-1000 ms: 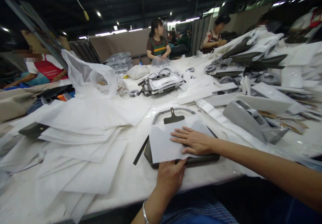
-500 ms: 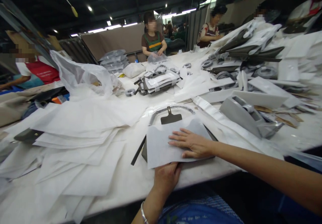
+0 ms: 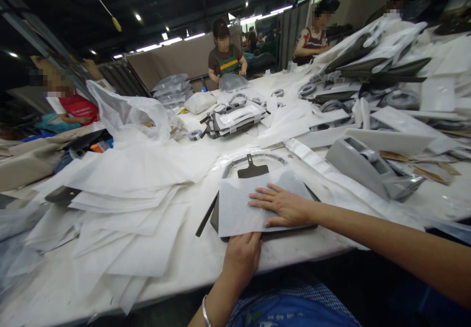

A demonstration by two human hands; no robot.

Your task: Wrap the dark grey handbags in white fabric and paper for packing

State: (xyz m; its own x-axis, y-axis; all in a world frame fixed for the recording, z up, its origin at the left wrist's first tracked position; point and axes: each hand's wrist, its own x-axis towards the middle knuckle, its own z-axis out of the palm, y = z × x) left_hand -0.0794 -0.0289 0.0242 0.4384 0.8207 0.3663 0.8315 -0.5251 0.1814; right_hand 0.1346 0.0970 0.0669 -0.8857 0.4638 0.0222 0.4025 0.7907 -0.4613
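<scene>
A dark olive handbag lies flat before me, largely covered by a white sheet of paper. Its wrapped handle arches at the far side, around a dark tab. A dark strap sticks out on the left. My right hand rests flat on the paper with its fingers spread. At the bag's near edge is my left hand, its fingers stretched forward, their tips touching the edge by the paper; its thumb is not clearly seen.
Loose white sheets fan out on the left. A grey tape dispenser stands to the right. Beyond are a stack of wrapped bags, a crumpled plastic bag and a heap of bag parts. Co-workers stand around the table.
My left fingers have come out from under the paper's near edge, and the dark bag edge now shows there. My right hand stays on the paper. The view has shifted slightly.
</scene>
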